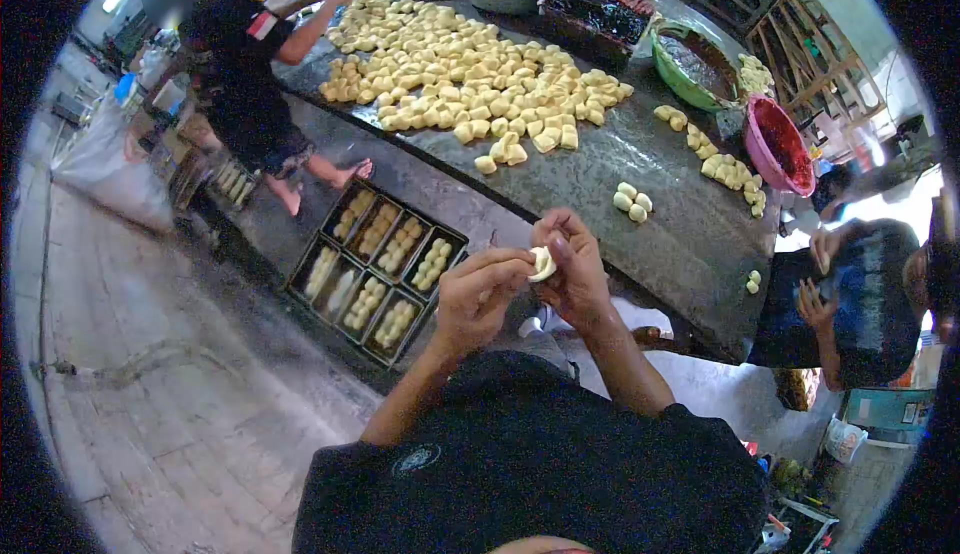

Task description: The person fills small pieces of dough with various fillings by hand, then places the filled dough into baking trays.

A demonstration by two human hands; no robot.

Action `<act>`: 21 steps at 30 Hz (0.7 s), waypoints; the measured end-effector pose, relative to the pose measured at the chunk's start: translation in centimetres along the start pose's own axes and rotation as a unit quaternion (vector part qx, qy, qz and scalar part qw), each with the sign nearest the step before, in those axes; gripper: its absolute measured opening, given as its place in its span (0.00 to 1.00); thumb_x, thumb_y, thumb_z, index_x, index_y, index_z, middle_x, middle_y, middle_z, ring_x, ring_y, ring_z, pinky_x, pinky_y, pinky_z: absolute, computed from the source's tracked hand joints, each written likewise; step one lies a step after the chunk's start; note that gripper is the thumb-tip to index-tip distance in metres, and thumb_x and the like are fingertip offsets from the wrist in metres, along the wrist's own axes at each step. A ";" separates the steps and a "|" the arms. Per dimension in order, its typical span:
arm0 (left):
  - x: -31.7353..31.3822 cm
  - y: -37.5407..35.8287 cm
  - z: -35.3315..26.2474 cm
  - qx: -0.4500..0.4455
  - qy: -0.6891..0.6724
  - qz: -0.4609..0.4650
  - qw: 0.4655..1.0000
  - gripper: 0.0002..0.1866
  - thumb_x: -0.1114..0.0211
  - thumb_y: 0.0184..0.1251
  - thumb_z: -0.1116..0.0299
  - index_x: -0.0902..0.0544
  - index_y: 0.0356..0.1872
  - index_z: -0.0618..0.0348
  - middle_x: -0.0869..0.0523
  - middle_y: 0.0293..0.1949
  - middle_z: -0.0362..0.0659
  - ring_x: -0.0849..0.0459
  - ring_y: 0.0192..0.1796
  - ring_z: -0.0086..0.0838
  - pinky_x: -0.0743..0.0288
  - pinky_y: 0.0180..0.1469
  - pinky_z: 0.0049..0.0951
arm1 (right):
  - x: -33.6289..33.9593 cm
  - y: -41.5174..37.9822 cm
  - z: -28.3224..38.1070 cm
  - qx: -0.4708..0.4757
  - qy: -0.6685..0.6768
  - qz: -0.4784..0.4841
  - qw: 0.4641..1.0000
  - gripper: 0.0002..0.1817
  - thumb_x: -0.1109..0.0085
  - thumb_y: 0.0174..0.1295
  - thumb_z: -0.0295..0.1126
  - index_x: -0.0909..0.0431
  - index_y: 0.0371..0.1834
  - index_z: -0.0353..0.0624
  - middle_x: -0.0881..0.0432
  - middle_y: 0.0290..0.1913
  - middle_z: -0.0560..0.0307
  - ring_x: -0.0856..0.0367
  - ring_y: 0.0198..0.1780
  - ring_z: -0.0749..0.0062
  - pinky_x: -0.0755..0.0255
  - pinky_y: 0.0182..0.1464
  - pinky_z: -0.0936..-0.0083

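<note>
Between my two hands is a small piece of pale dough (pixel 542 265), held up in front of my chest near the table edge. My left hand (pixel 482 292) pinches it from the left. The fingers and thumb of my right hand (pixel 572 269) close on its other side and hide part of it. On the dark table (pixel 560 179) just beyond lies a small group of round dough balls (pixel 632 202). Farther off, a large spread of cut dough pieces (pixel 470 74) covers the table's far left part.
Baking tins (pixel 375 269) with rows of dough balls sit low at the left. Basins with fillings stand along the far side, including a green basin (pixel 697 66) and a pink basin (pixel 778 144). One person (pixel 240 74) works at the left, another (pixel 850 294) at the right.
</note>
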State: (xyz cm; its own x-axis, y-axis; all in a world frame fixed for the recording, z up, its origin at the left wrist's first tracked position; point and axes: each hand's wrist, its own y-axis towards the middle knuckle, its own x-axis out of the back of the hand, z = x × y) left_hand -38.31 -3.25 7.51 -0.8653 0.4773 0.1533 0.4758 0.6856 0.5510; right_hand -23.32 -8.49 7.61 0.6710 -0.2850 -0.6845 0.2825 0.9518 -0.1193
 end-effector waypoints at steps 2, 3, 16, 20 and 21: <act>0.4 -1.0 -0.7 0.078 -0.059 -0.052 0.994 0.05 0.33 0.63 0.79 0.15 0.39 0.65 0.13 0.40 0.46 0.14 0.41 0.33 0.22 0.46 0.28 | -0.6 -0.2 -1.5 0.111 -0.165 0.031 0.980 0.09 0.37 0.66 0.30 0.24 0.29 0.42 0.23 0.35 0.62 0.23 0.30 0.82 0.30 0.23 0.84; 0.5 -1.8 -1.3 0.163 -0.088 -0.095 0.978 0.05 0.33 0.63 0.78 0.15 0.39 0.65 0.14 0.39 0.45 0.15 0.40 0.31 0.22 0.45 0.27 | -1.2 -0.4 -1.8 0.166 -0.245 0.046 0.954 0.08 0.37 0.66 0.30 0.24 0.30 0.42 0.23 0.36 0.61 0.23 0.31 0.82 0.30 0.23 0.84; 3.2 -2.7 -2.4 -0.140 0.016 -0.009 0.990 0.11 0.29 0.57 0.74 0.13 0.42 0.62 0.11 0.45 0.48 0.12 0.47 0.41 0.20 0.53 0.35 | -2.8 -3.9 -2.3 -0.047 -0.053 0.008 0.997 0.09 0.37 0.67 0.38 0.25 0.38 0.47 0.21 0.27 0.64 0.22 0.22 0.79 0.28 0.18 0.82; 2.5 -2.5 -1.6 -0.180 0.093 -0.023 0.979 0.10 0.27 0.55 0.73 0.12 0.39 0.58 0.11 0.38 0.44 0.14 0.41 0.36 0.21 0.46 0.33 | -2.9 -5.3 -2.7 0.005 -0.071 -0.012 0.997 0.09 0.33 0.64 0.36 0.22 0.38 0.44 0.21 0.31 0.62 0.20 0.26 0.79 0.27 0.21 0.83; 2.1 -2.6 -1.5 -0.133 0.055 -0.043 0.989 0.09 0.27 0.55 0.73 0.13 0.38 0.58 0.11 0.37 0.45 0.14 0.40 0.35 0.21 0.45 0.32 | -3.2 -5.8 -2.4 0.097 -0.151 0.012 0.984 0.09 0.32 0.63 0.34 0.21 0.38 0.42 0.21 0.34 0.61 0.19 0.28 0.78 0.26 0.23 0.83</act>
State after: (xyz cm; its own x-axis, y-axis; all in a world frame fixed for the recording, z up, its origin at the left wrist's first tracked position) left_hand -41.58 -4.83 7.61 -0.9198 0.3506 0.1759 0.3532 0.5453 0.7602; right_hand -28.75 -12.86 8.84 0.8434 -0.3119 -0.4376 0.3704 0.9274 0.0529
